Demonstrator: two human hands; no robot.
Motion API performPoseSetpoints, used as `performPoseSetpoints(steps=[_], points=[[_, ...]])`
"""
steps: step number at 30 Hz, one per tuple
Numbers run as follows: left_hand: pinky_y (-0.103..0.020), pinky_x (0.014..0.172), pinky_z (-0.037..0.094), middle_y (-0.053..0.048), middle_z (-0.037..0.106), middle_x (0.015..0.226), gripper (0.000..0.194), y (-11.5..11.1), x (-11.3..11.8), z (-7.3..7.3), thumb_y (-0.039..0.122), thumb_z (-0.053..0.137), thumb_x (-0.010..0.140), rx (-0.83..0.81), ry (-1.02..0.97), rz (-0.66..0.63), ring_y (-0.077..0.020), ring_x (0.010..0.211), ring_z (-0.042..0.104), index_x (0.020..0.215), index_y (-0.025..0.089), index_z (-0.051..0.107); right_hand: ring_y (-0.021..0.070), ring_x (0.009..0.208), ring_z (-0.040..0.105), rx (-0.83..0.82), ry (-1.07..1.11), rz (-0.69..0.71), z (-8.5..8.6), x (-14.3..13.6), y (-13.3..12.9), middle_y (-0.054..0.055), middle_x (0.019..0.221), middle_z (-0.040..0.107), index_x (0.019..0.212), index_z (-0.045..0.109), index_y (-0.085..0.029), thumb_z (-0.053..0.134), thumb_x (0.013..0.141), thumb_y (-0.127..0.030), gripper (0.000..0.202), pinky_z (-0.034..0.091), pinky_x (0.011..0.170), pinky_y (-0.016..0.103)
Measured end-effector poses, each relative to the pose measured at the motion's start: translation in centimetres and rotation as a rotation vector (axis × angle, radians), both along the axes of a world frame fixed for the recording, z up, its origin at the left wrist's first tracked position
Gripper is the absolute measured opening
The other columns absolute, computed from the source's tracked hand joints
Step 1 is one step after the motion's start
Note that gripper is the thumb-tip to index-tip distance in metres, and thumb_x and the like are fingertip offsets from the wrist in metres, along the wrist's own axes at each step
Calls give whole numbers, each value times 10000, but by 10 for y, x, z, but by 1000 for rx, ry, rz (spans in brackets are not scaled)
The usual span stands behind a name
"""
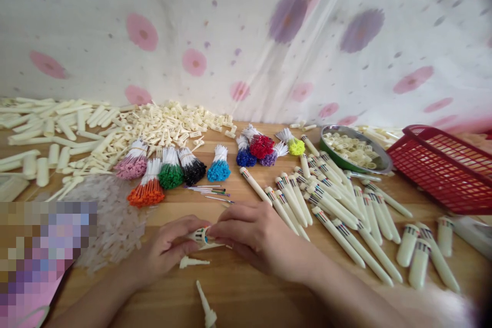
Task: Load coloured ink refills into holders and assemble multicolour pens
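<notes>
My left hand [165,246] is closed around a cream slotted pen barrel [199,236], with dark and coloured pieces showing in its slots. At the barrel's right end, the fingers of my right hand [261,236] are pressed together; a bit of blue shows there, but what they pinch is hidden. Just below lies a small cream stepped pen part [194,262]. Another cream tapered part [206,305] rests nearer the front. Beyond my hands are several loose thin refills [209,191] with coloured ends.
Bundles of coloured refills, such as the orange bundle [146,192] and red bundle [262,146], stand behind. Cream parts [165,123] are heaped back left, near clear plastic pieces [111,225]. Multicolour pens [334,205], a green bowl [357,168] and a red basket [442,164] are right.
</notes>
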State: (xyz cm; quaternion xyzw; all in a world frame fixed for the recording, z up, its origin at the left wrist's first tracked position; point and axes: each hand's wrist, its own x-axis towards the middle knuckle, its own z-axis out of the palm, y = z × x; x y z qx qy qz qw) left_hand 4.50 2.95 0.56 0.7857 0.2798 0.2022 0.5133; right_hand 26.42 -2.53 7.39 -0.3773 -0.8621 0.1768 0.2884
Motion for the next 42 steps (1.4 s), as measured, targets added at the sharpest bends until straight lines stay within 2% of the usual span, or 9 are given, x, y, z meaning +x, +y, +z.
performPoseSetpoints(steps=[5, 10, 14, 19, 27, 32, 37, 42], points=[[-270, 777, 497, -80, 689, 986, 295, -2, 2, 1, 329, 525, 842, -17, -18, -4, -222, 921, 630, 1079, 195, 637, 104, 685, 577, 113, -43, -1, 2, 0, -1, 48, 808, 645, 954, 637, -128, 455, 877, -113, 199, 443, 605, 208], [-239, 742, 495, -54, 691, 919, 307, -2, 3, 4, 366, 517, 845, -19, -32, -27, -187, 836, 632, 1073, 206, 648, 119, 723, 568, 262, -19, 46, 4, 0, 0, 56, 803, 649, 946, 629, -105, 426, 901, -121, 208, 441, 653, 235], [-218, 718, 495, -32, 696, 899, 305, -3, 3, 2, 357, 537, 834, -38, -21, -36, -176, 812, 631, 1090, 231, 647, 117, 734, 550, 247, -48, 70, 3, 0, 1, 50, 841, 649, 933, 635, -129, 418, 900, -109, 220, 431, 671, 241], [-241, 779, 492, -26, 700, 962, 304, -5, 2, -3, 353, 552, 822, -71, 13, -3, -194, 881, 623, 1095, 258, 647, 109, 663, 511, 219, -84, 64, 2, 1, 2, 29, 805, 640, 896, 655, -135, 449, 894, -115, 207, 406, 613, 230], [-252, 741, 492, -41, 692, 899, 230, -5, 8, 5, 292, 568, 799, -90, 34, -9, -179, 788, 616, 976, 206, 686, 115, 652, 472, 196, -178, 78, 5, 4, 3, 31, 773, 613, 861, 652, -129, 470, 889, -121, 185, 365, 588, 237], [-259, 766, 489, -41, 703, 939, 268, -5, 8, 5, 262, 573, 795, -116, 28, -41, -184, 820, 629, 1039, 222, 676, 122, 658, 446, 190, -221, 112, 7, 4, 2, 23, 750, 598, 840, 637, -137, 470, 893, -129, 176, 343, 587, 244], [-286, 792, 505, -66, 696, 1058, 315, -7, 9, 7, 272, 583, 787, -220, 21, -51, -228, 946, 632, 1087, 228, 664, 130, 615, 397, 255, -317, 112, 7, 3, -1, 5, 692, 564, 727, 608, -152, 462, 904, -165, 230, 284, 530, 271], [-316, 841, 494, -63, 690, 1091, 332, -6, 8, 4, 278, 597, 782, -226, 32, -29, -238, 994, 618, 1107, 239, 654, 142, 640, 409, 319, -355, 128, 4, 3, -3, 2, 740, 589, 742, 615, -164, 482, 893, -173, 201, 263, 515, 292]])
